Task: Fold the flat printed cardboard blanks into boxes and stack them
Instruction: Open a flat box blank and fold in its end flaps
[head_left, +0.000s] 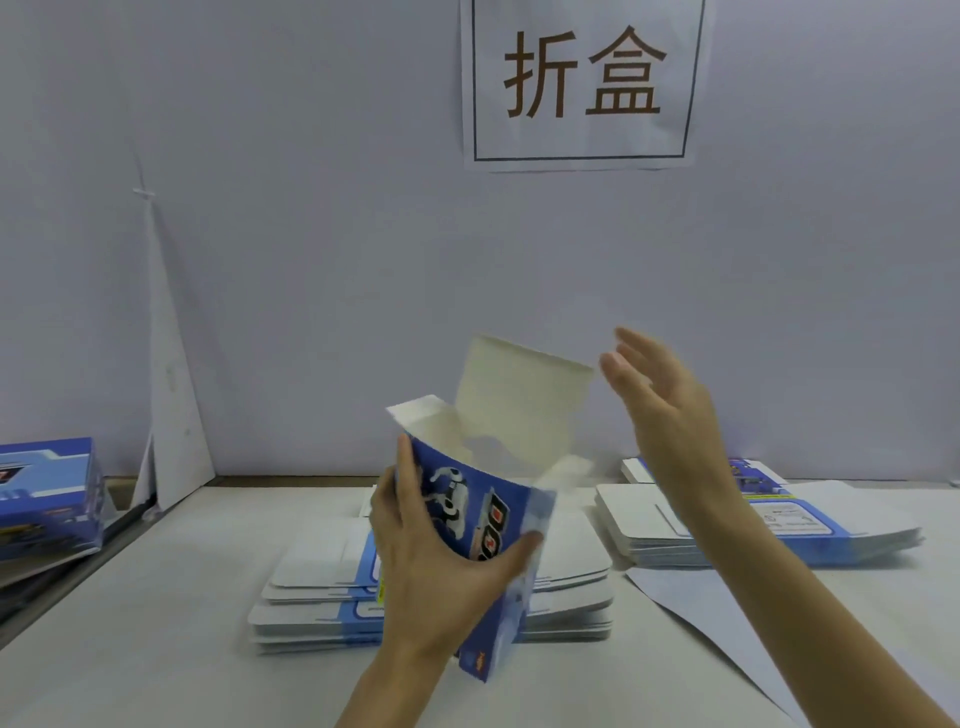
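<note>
The left hand (431, 566) grips a blue printed box (483, 525), lid flap up; the right hand (660, 410) hangs spread beside it; the wall sign (582, 83) reads "折盒"; flat blanks (322, 597) stacked on the bench (156, 649).

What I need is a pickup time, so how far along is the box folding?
Done: at least one finished box lies at the left edge. In hand: the left hand grips a half-formed box, top flap up, right hand open beside it. Left: flat blanks in a centre stack and a right stack, so most work likely remains.
</note>
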